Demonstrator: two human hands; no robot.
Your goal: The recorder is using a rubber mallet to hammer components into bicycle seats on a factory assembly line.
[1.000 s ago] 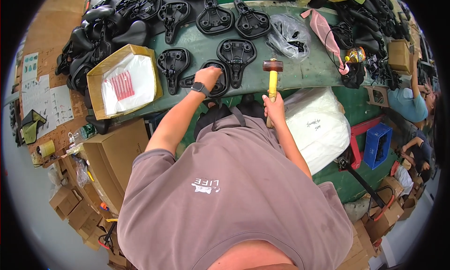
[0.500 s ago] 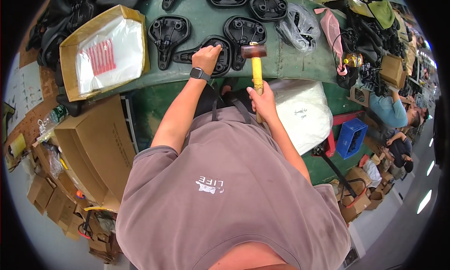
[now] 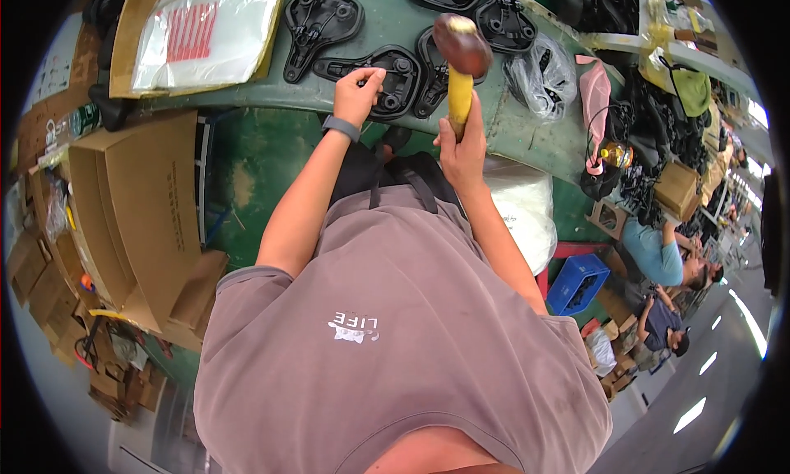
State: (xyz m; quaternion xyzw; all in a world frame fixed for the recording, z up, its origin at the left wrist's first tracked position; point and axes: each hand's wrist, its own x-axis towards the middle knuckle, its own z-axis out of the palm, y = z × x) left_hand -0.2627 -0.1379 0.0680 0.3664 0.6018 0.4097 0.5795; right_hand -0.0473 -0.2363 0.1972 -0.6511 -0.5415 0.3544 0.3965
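Observation:
My right hand grips the yellow handle of a mallet, its reddish-brown head raised above the bench. Beside it, my left hand is closed in a pinch over a black bicycle saddle base lying on its side across the bench. Whatever the fingertips hold is too small to make out. Another saddle base lies just beyond to the left. Partly behind the mallet is a further one, and two more saddle bases sit at the far edge of the view.
Left on the green bench is a taped carton lined with white plastic holding red strips. A clear bag of black parts and a pink cloth lie right. Below are a large cardboard box, a white sack and a blue crate. Co-workers are at right.
My right hand has lifted the mallet, its head now nearer the camera. My left hand stays at the same saddle base, its wrist turned a little. The whole view has shifted.

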